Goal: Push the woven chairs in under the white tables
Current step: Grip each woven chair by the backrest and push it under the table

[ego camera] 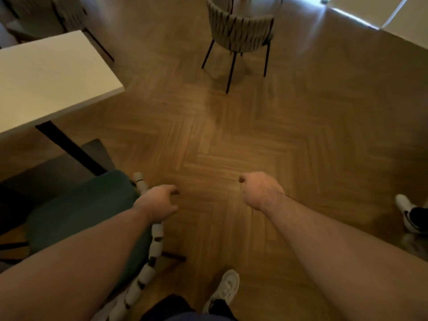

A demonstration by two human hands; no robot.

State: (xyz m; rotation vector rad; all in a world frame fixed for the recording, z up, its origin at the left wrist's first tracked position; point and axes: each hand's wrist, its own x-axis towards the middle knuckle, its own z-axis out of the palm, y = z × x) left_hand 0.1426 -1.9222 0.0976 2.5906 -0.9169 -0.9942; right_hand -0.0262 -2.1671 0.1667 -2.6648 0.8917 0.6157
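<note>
One head-worn wide-angle view
Faces forward and steeply down onto the wooden floor (231,140) from standing height

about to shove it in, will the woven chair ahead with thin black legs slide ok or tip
Probably slides easily: the woven chair stands on thin black legs on smooth wood floor. Looks light, given its open woven back. A high push might tip it, so push low.
</note>
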